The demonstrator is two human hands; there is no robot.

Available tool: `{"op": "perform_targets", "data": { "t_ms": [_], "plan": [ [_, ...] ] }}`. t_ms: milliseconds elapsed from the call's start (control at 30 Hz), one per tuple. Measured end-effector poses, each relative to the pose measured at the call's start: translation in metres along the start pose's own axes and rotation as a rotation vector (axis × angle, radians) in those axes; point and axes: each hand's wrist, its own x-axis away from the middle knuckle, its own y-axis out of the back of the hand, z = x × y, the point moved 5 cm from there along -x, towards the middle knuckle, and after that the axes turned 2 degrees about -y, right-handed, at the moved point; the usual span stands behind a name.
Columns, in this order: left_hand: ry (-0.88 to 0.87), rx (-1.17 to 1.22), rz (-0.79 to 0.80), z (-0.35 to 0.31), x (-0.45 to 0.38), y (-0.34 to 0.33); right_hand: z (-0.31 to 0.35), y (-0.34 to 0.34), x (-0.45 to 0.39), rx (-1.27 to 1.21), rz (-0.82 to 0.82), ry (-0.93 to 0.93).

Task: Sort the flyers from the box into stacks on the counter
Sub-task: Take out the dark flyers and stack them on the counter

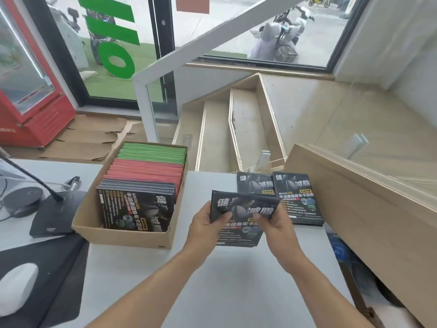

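A cardboard box [123,236] stands on the white counter [236,280], left of centre. It holds upright flyers: black ones [137,209] at the front, red ones [146,170] behind, green ones [153,151] at the back. I hold a bundle of black flyers [241,218] above the counter. My left hand [204,223] grips its left edge and my right hand [274,227] grips its right side. Two stacks of black flyers lie at the counter's far right, one [300,200] nearer the wooden ledge, the other [254,183] partly hidden behind the bundle.
A desk microphone base [54,214], a black round device [23,200], a dark mouse mat [42,275] and a white mouse [16,287] lie left of the box. A wooden ledge [369,209] with glass borders the counter's right. Stairs [236,129] drop beyond the far edge.
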Motion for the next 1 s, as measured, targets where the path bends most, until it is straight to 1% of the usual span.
{"op": "perform_targets", "data": {
  "t_ms": [167, 267, 333, 400, 500, 567, 633, 767, 833, 933, 1000],
  "plan": [
    [-0.005, -0.055, -0.019, 0.014, 0.010, 0.004, -0.015, -0.007, 0.012, -0.048, -0.013, -0.054],
    [-0.028, -0.084, 0.003, 0.008, 0.014, -0.002, -0.018, -0.012, 0.014, -0.107, -0.072, -0.141],
    [-0.031, -0.098, -0.010, 0.006, 0.015, -0.006, -0.019, -0.014, 0.010, -0.205, -0.127, -0.178],
    [-0.048, -0.090, -0.073, 0.003, 0.015, -0.003, -0.016, -0.013, 0.006, -0.248, -0.187, -0.150],
    [-0.103, -0.037, -0.156, -0.006, 0.012, 0.004, -0.008, -0.014, 0.004, -0.237, -0.218, -0.082],
    [-0.122, -0.025, -0.143, -0.012, 0.011, 0.002, -0.007, -0.016, 0.004, -0.251, -0.212, -0.056],
    [-0.102, -0.021, -0.118, -0.013, 0.010, -0.005, -0.007, -0.016, 0.004, -0.228, -0.205, -0.040],
    [-0.101, -0.008, -0.160, -0.010, 0.012, -0.004, -0.007, -0.013, 0.005, -0.213, -0.189, -0.027],
    [-0.078, -0.010, -0.110, -0.007, 0.010, -0.001, -0.006, -0.013, 0.006, -0.200, -0.190, -0.023],
    [-0.033, -0.094, 0.024, -0.004, 0.005, 0.002, -0.007, -0.013, 0.006, -0.190, -0.190, -0.027],
    [-0.009, -0.130, 0.074, -0.003, 0.001, 0.004, -0.006, -0.015, 0.007, -0.208, -0.183, -0.042]
  ]
}}
